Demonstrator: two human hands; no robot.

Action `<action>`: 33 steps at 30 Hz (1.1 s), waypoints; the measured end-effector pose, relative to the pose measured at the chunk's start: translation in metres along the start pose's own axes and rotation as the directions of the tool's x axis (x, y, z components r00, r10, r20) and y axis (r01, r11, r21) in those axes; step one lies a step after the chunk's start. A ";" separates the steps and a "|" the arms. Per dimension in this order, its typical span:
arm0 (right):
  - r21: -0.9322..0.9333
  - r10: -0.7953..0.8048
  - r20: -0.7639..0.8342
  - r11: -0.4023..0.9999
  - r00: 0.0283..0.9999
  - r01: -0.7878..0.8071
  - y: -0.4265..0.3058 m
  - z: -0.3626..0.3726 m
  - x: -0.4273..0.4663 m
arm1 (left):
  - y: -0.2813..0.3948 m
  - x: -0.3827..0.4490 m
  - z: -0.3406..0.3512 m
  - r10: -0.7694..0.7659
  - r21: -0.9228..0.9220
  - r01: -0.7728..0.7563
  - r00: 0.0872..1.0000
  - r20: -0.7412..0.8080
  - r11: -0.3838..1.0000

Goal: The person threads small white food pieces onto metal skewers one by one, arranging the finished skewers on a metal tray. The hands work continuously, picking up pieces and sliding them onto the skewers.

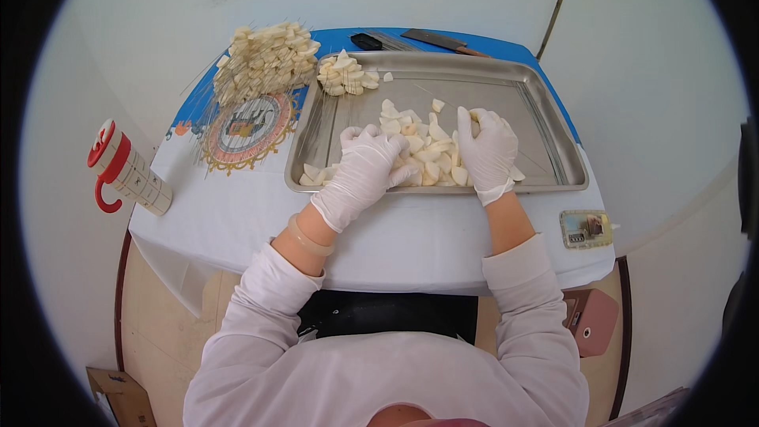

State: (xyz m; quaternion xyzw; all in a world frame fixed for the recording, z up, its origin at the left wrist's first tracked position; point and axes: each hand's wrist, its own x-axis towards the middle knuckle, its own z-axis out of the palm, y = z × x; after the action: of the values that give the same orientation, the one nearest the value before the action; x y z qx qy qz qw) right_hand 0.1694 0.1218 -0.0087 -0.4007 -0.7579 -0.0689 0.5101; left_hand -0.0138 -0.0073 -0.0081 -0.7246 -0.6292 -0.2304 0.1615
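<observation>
Both my hands wear thin white gloves over a shallow metal tray (554,130). A heap of pale cut vegetable or fruit pieces (439,145) lies between them along the tray's near side. My left hand (370,157) curls its fingers at the heap's left edge; its grip is hidden under the fingers. On the right side of the heap, my right hand (489,145) has its thumb raised, and a yellowish piece (475,121) shows between thumb and fingers. Threaded pieces (344,76) on thin metal skewers rest in the tray's far left corner.
Left of the tray rises a large pile of skewered pieces (267,62). Bare thin skewers (542,124) lie along the tray's right side. Behind it are a cleaver (436,40) and a black object (366,41). A red-lidded tumbler (133,172) and a cased phone (586,229) flank the table.
</observation>
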 end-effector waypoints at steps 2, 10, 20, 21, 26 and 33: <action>-0.007 -0.004 0.019 1.000 1.000 0.004 -0.001 -0.001 -0.001 | -0.001 0.000 0.004 0.004 -0.025 -0.006 0.998 -0.056 1.000; 0.092 0.013 0.071 0.996 0.997 -0.020 -0.010 -0.006 -0.001 | -0.006 0.004 0.007 -0.500 -0.707 0.255 0.852 -0.158 0.659; 0.228 -0.112 -0.001 0.967 0.994 0.109 -0.022 -0.020 0.000 | -0.004 0.011 0.009 -0.523 -0.994 0.105 0.846 0.103 -0.026; 0.223 -0.120 -0.010 0.967 0.993 0.119 -0.023 -0.021 0.000 | -0.004 0.011 0.006 -0.512 -0.989 0.115 0.846 0.148 -0.095; 0.178 -0.140 -0.065 0.973 0.988 0.150 -0.021 -0.018 0.000 | 0.004 0.013 -0.007 -0.457 -0.916 0.102 0.842 0.288 -0.389; 0.120 -0.177 -0.102 0.975 0.979 0.189 -0.022 -0.017 0.000 | -0.001 0.012 -0.004 -0.421 -0.877 0.061 0.860 0.288 -0.476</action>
State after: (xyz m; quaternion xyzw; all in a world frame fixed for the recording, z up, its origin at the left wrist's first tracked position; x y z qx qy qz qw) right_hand 0.1666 0.0985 0.0060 -0.2919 -0.7706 -0.0847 0.5602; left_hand -0.0140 0.0014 0.0014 -0.3190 -0.2815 -0.7520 -0.5035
